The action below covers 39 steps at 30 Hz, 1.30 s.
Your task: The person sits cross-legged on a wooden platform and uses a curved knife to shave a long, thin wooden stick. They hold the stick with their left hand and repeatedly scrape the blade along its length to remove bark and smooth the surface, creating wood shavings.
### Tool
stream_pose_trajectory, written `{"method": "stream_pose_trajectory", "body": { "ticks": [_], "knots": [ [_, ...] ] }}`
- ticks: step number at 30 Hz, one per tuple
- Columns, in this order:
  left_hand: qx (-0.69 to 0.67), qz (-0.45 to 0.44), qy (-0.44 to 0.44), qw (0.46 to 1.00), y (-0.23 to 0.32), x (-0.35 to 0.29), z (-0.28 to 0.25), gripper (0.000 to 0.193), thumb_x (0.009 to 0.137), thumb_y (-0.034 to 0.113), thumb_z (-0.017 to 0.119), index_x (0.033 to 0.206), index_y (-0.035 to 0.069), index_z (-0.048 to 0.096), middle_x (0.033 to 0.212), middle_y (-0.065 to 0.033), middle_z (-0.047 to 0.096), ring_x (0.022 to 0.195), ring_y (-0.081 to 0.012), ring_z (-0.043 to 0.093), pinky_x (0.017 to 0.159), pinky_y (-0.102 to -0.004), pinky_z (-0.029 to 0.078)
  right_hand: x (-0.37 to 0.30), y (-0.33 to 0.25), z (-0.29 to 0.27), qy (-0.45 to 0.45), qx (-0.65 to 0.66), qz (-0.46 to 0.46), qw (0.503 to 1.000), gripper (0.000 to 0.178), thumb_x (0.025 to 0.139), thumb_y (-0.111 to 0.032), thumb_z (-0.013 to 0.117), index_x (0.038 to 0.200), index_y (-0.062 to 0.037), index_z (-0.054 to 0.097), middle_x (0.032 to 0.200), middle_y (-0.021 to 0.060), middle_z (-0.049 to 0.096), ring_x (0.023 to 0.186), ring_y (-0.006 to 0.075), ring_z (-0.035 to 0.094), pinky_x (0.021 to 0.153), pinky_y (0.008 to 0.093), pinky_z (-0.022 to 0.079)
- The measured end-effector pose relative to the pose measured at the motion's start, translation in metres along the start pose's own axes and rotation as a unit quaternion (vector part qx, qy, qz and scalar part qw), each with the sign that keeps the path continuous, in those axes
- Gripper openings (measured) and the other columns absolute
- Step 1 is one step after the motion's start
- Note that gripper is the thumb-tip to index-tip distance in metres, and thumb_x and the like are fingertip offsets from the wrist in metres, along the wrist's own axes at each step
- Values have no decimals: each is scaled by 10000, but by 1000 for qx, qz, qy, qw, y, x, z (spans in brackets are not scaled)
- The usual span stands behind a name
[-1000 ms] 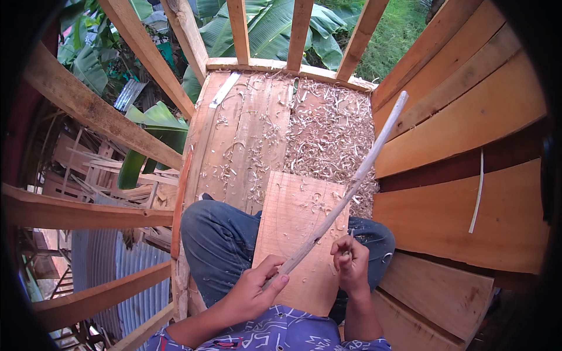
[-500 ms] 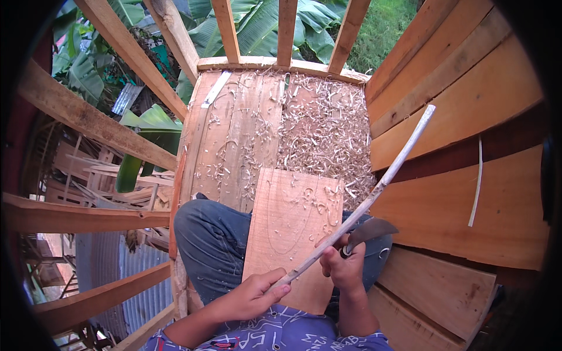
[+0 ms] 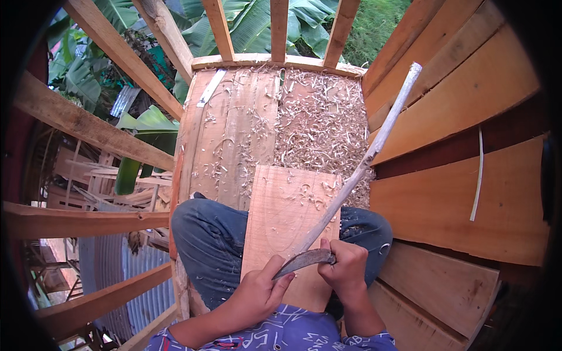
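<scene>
One head-worn fisheye view looks steeply down — close over the lap, rim probably distorted.

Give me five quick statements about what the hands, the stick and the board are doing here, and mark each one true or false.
1. The right hand grips a curved dark blade. True.
2. The left hand is resting on the railing. False: it is at the near end of the pale stick, beside the blade.
3. The stick points up toward the right. True.
4. The wooden board on the lap is painted blue. False: it is bare wood.
5. The plank floor ahead has been swept. False: shavings cover it.
</scene>
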<state>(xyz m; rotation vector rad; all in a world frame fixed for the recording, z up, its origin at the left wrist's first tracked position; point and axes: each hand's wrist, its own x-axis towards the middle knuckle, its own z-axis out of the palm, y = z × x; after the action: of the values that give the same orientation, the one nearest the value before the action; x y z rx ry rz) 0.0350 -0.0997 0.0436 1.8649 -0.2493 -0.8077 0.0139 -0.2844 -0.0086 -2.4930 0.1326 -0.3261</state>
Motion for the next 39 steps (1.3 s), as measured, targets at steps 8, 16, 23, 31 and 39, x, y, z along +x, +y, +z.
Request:
{"method": "stream_pose_trajectory", "body": {
  "ticks": [8, 16, 23, 31, 39],
  "knots": [
    [21, -22, -13, 999, 7, -4, 5, 179, 923, 131, 477, 1028, -2, 420, 602, -211, 538, 584, -418, 566, 519, -458, 411, 7, 8, 4, 64, -31, 1, 997, 314, 743, -94, 614, 498, -58, 422, 446, 109, 430, 374, 291, 449, 396, 369, 356],
    [3, -17, -13, 1000, 7, -6, 6, 155, 925, 129, 464, 977, 0, 397, 587, -232, 522, 592, -438, 557, 527, -480, 400, 15, 11, 1, 96, -28, 50, 994, 298, 763, -99, 595, 514, -23, 449, 459, 133, 428, 389, 309, 438, 407, 370, 337],
    [-54, -51, -28, 997, -20, -17, 10, 132, 952, 146, 419, 927, 16, 418, 546, -91, 434, 472, -174, 451, 479, -320, 352, 38, 55, -32, 139, -7, 187, 972, 265, 797, -109, 572, 593, 36, 487, 480, 186, 425, 409, 328, 398, 428, 366, 327],
    [-160, 4, 9, 987, -7, -2, -2, 191, 983, 183, 366, 954, 8, 439, 600, 7, 399, 520, -53, 350, 483, -224, 303, 2, -12, 1, -32, -8, 17, 999, 355, 790, -180, 644, 512, -58, 460, 459, 115, 476, 392, 296, 492, 397, 377, 367],
    [-175, -1, -9, 985, -17, -12, 8, 142, 955, 130, 420, 1017, 5, 445, 581, -45, 448, 521, -109, 441, 490, -277, 358, 10, 3, 2, 22, -32, 3, 999, 325, 776, -119, 610, 503, -56, 446, 457, 116, 458, 381, 300, 464, 395, 377, 354]
  ]
}}
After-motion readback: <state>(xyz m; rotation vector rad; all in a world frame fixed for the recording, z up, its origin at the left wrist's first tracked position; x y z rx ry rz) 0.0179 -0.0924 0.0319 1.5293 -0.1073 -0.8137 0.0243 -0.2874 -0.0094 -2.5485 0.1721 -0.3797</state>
